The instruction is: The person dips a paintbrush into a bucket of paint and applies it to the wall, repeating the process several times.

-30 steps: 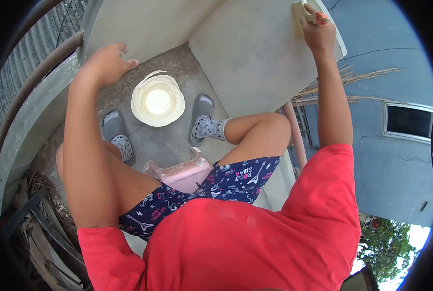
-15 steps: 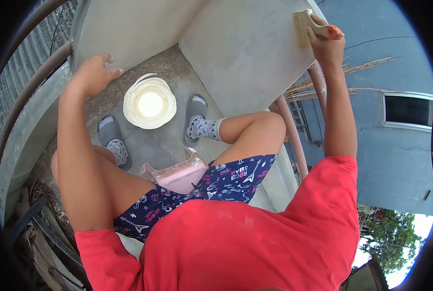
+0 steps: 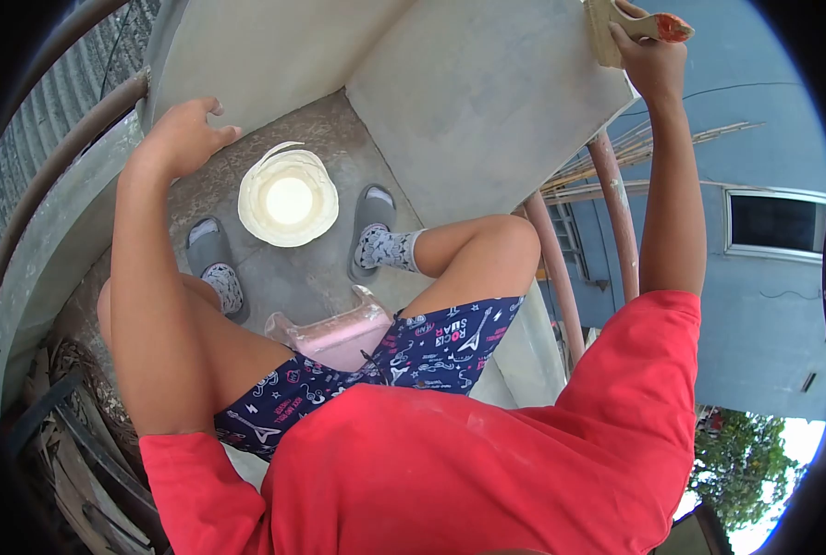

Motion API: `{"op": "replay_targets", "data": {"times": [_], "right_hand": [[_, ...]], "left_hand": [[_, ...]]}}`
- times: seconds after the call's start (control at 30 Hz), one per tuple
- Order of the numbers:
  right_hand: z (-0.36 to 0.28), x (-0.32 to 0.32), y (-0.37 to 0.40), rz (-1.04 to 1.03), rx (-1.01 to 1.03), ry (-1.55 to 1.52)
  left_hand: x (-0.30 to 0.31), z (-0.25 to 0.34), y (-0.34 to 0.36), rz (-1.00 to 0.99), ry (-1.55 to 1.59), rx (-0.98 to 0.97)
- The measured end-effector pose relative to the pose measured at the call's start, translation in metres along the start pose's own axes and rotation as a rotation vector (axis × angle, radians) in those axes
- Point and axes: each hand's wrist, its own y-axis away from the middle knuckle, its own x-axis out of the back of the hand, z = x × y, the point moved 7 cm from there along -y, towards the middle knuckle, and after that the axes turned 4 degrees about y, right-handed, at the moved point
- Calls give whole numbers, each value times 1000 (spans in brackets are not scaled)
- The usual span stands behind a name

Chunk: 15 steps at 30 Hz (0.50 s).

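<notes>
My right hand [image 3: 655,63] grips a wide paintbrush [image 3: 607,35] with a pale wooden handle and a red-orange end. Its bristles lie against the upper right edge of the grey wall [image 3: 459,92]. My left hand [image 3: 186,139] hangs in the air near the left wall, fingers apart and nothing in them. Below and to the right of that hand, a paint container [image 3: 288,199] with a ragged cream rim stands on the floor between my feet. Whitish liquid shows inside it.
A pink plastic stool [image 3: 339,338] is under me. Brown metal railings [image 3: 551,268] run on both sides. Bamboo poles [image 3: 598,176] lie beyond the wall at right, before a blue building [image 3: 755,120]. Dry leaves and wood [image 3: 71,444] sit at lower left.
My right hand has moved the brush up and to the right, toward the wall's edge. My left hand has barely shifted. The view has tilted slightly.
</notes>
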Motion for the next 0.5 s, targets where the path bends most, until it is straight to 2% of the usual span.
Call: {"op": "replay_targets", "data": {"times": [0.03,0.1,0.13,0.17,0.27,0.3,0.33,0.37,0.43,0.5], "right_hand": [[-3,-5,2,5,6,-2],[-7,-37,19,-195,-2,17],[-21,-47,23,-226,195,195],[-18,-46,21,-233,195,193],[-19,-24,7,-96,113,268],[-37,-14,10,-47,193,203],[-39,-12,13,-28,210,-43],[-60,-10,21,12,231,11],[-72,-32,45,-74,91,-269],[-70,-91,91,-363,-324,-695]], "left_hand": [[1,-2,0,0,-15,1],[4,-4,-1,22,-32,-11],[6,-3,0,39,-50,-20],[6,-2,0,33,-50,-17],[1,-5,2,-2,-16,14],[0,-6,3,4,-13,5],[0,-6,4,6,-17,-5],[-1,-8,2,1,-32,-17],[2,-9,2,-17,-62,-30],[-3,-18,1,-48,-87,-8]]}}
